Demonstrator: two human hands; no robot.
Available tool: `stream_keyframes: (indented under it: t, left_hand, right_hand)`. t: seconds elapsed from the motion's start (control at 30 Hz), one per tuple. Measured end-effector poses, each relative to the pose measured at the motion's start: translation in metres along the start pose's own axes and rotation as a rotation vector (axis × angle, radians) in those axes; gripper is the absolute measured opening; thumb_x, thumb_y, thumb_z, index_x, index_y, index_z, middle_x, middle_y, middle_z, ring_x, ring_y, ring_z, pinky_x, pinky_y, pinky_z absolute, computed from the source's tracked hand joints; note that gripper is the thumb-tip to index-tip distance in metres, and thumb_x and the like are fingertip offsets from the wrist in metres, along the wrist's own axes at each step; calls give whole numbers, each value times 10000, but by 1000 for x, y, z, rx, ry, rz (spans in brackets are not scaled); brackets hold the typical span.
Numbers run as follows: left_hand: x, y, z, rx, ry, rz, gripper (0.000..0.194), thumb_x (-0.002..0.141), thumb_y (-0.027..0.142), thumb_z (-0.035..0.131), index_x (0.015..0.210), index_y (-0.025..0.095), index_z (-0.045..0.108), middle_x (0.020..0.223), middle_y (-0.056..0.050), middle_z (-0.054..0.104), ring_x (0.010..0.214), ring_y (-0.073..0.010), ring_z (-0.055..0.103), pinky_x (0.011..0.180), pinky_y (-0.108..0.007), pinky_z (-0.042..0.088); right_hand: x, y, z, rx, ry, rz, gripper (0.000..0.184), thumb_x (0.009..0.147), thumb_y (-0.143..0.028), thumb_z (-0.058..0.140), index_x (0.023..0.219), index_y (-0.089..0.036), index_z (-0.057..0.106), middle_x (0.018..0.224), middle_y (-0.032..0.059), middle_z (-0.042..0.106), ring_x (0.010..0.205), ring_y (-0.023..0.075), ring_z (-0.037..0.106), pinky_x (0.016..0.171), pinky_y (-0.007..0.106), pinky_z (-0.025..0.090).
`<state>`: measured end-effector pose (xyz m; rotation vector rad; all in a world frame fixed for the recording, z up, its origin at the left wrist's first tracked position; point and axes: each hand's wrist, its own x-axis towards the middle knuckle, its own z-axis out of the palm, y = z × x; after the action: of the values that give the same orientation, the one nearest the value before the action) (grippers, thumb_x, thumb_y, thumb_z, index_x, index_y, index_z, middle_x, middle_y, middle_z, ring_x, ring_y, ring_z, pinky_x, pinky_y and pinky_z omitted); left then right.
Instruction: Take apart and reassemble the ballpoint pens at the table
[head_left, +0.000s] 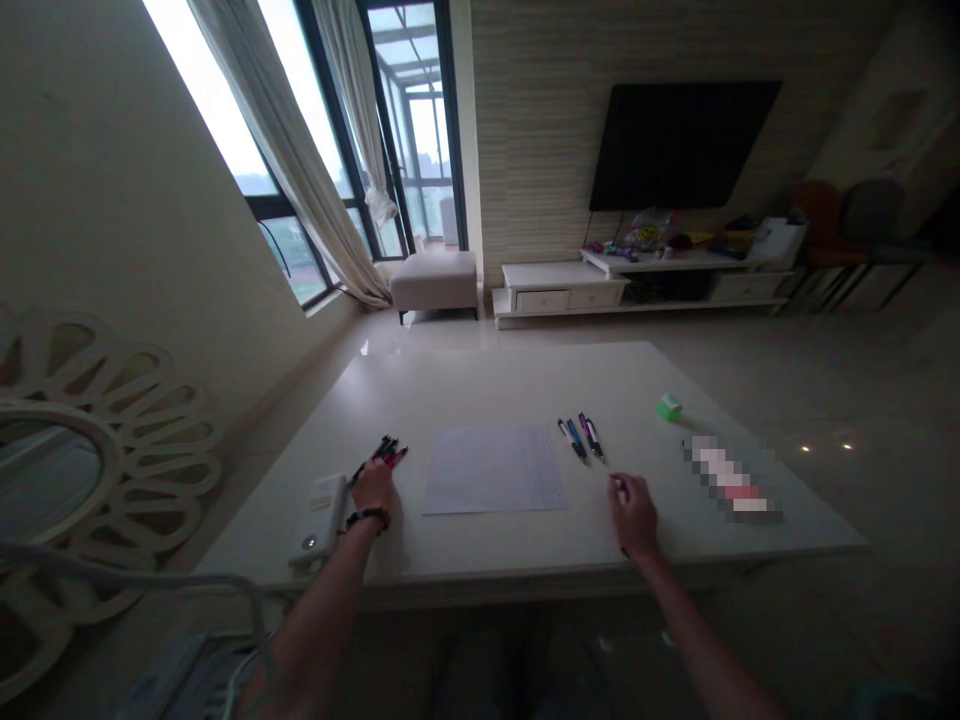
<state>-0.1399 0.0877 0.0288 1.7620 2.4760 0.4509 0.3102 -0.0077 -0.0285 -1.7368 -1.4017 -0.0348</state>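
Our left hand (373, 488) rests on the near left part of the white counter (480, 385), with its fingers (381, 474) curled down over a cluster of pens (386, 453). The black and red pen bodies stick out past the fingertips towards the far side, and 1 dark pen runs out to the left of the hand. The wrist wears a black beaded band (367, 518), and the forearm comes up from the bottom edge of the view.

Our right hand (634, 515) sits well apart, on the right of the counter, with the forearm slanting in from the lower right. Its fingers (618, 487) bunch together in a loose pinch just above the surface. We cannot tell whether they hold anything small. A fanned group of pens (581, 437) lies farther out, near these fingers but not touching them.

Between our 2 hands lies a sheet of paper (493, 470). A white rectangular device (319, 518) sits just left of our left hand, a small green block (669, 407) lies towards the far right, and a pixelated object (727, 478) lies near the right edge.
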Motion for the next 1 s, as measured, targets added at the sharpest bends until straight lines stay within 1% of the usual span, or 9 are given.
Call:
stream_keyframes:
  t: [0.13,0.23,0.33,0.43,0.53,0.57,0.67,0.77,1.0]
  left_hand:
    - [-6,10,-2,-102,0,-6,229,839,199,381,894,90,576,1011,-195,579,878,-267,585,701,-369,450]
    - [-19,24,-6,-300,-17,-10,235,839,255,399,863,105,578,939,-151,617,857,-220,590,697,-320,451]
    - [-44,44,-9,-805,-137,-61,314,822,358,434,972,107,549,860,-108,649,666,-143,589,598,-266,449]
    - [-80,73,-9,-1332,-310,-50,458,729,455,566,1056,137,517,954,-108,649,595,-84,559,591,-239,451]
    - [-118,102,-7,-1558,-424,-33,476,657,455,654,1002,151,529,1022,-113,635,620,-71,564,620,-231,459]
    - [-129,109,-6,-1589,-458,-24,465,647,444,669,981,151,531,1020,-109,635,619,-68,566,633,-234,464]
    - [-149,115,-4,-1562,-549,-11,438,635,423,689,946,151,541,958,-86,649,663,-89,595,652,-239,472]
    - [-152,106,-3,-1407,-495,11,415,626,437,690,901,151,569,870,-64,662,744,-134,621,653,-242,476]
    - [-152,103,-16,-591,-331,645,230,807,376,520,949,228,625,902,-47,670,848,-173,611,780,-290,436]
  right_hand:
    - [-18,-49,13,-47,-346,-410,315,849,-329,443,1111,-230,585,1100,87,563,1077,231,439,917,372,327]
    - [-19,-72,22,-41,-455,-445,310,845,-317,454,1114,-234,583,1170,82,551,1143,244,400,956,398,291]
    - [-17,-94,26,100,-438,-290,302,848,-387,439,1005,-206,622,1119,105,580,1109,253,439,938,398,308]
    - [-26,-129,28,424,-466,44,455,852,-535,350,779,-176,619,811,102,639,803,209,568,737,329,419]
    - [-39,-165,33,831,-772,368,604,806,-667,261,650,-166,560,482,23,538,415,121,476,439,242,352]
    - [-42,-173,34,919,-799,453,596,781,-688,290,619,-168,534,430,-4,490,356,99,421,393,226,304]
    - [-46,-180,36,1086,-701,626,485,707,-649,468,560,-188,442,375,-66,382,303,57,302,343,202,209]
    - [-45,-167,30,1134,-655,655,402,668,-550,555,551,-196,407,369,-82,357,306,49,275,332,199,176]
    - [-46,-151,19,1087,-649,617,351,652,-512,572,597,-190,444,423,-65,430,324,56,333,323,188,203]
